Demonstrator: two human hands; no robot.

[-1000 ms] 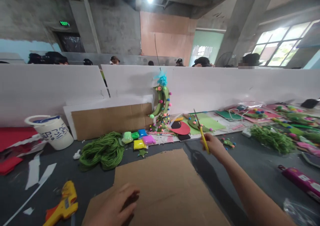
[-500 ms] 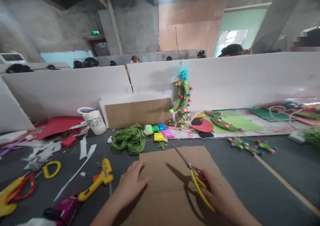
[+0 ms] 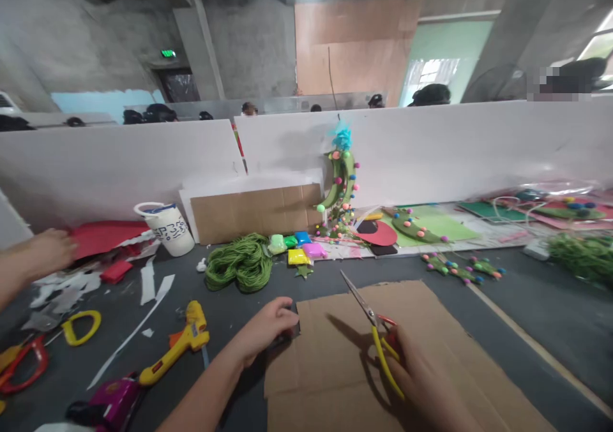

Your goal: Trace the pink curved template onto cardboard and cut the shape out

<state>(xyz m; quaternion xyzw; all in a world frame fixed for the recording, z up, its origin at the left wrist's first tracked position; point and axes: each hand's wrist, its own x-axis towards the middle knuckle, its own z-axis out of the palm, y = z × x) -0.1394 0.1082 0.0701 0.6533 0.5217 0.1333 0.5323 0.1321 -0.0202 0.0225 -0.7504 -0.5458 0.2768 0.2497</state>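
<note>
Cardboard sheet in one broad piece, scissors above it.

It lies flat on the dark surface, rough-edged, with no cut visible beneath the closed blades; how its edges were shaped cannot be told. The right hand grips the scissors' handles; the left hand is loosely curled at the sheet's far left corner, any pinch unclear. Beyond the sheet, a green crescent already bears pompoms; left of the sheet lies a yellow glue gun.

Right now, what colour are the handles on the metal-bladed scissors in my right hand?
The scissor handles are yellow and red, seen in the head view.
</note>
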